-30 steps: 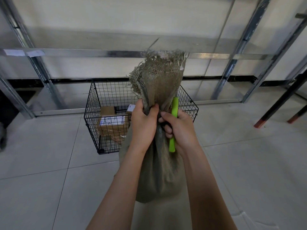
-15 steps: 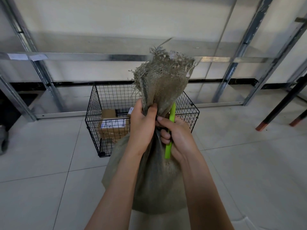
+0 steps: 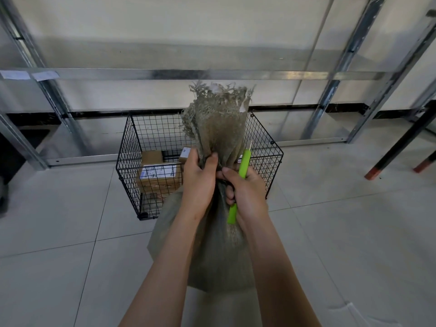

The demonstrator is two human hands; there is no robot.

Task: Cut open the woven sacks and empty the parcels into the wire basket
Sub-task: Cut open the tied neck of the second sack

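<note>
Up at the bunched neck of the sack [image 3: 218, 131], my left hand [image 3: 199, 182] is squeezed tight around the cloth. My right hand [image 3: 247, 192] is right beside it, fingers curled around a green cutter [image 3: 244, 161], blade end pointing up. I've got the sack held up in front of the wire basket [image 3: 128, 159], which sits on the tile floor [image 3: 59, 220] with a few boxes [image 3: 157, 175] in it.
</note>
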